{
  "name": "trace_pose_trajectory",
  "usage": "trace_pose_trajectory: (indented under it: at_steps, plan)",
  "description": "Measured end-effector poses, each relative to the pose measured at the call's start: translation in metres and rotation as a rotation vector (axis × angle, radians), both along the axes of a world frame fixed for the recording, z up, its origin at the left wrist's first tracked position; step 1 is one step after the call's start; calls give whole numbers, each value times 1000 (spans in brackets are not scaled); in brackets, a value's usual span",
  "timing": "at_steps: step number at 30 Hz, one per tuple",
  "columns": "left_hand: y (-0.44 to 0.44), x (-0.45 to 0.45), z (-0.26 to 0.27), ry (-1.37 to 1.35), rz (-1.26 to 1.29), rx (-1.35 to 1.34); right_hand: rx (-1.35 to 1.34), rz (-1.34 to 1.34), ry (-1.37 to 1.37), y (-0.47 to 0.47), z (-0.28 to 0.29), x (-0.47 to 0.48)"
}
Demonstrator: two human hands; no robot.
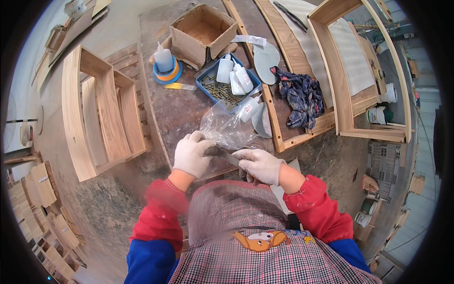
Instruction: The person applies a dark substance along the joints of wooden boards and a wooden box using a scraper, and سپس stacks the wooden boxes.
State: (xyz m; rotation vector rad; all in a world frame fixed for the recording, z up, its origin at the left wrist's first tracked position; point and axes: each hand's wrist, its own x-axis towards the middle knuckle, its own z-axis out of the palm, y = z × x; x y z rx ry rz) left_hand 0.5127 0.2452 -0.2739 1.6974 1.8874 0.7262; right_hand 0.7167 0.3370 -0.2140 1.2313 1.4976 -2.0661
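Note:
Both my hands wear pale work gloves and meet at the near edge of the worktable (170,117). My left hand (194,152) grips a dark piece at one end of a flat grey strip (228,157); what it is exactly, I cannot tell. The other end of the strip is between the fingers of my right hand (260,166). Just beyond them lies a crumpled clear plastic bag (227,127). A blue tray (204,93) behind it holds brass-coloured screws (220,90) and white squeeze bottles (225,70); another bottle (247,108) lies against the tray's near corner.
An open cardboard box (202,26), a tape roll (169,74) with a bottle in it, a yellow utility knife (180,86), a dark patterned cloth (301,96) and pliers (291,17) are on the table. Wooden frames stand left (103,120) and right (342,81).

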Motion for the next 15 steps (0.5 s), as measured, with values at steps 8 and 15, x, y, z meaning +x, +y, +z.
trace_pose_trajectory:
  at_steps: [8,15]
  plan:
    - [2,8,1,93,0,-9,463,232,103,-3,6,5]
    - [0,6,0,90,-24,32,-134,29,137,11,-10,19]
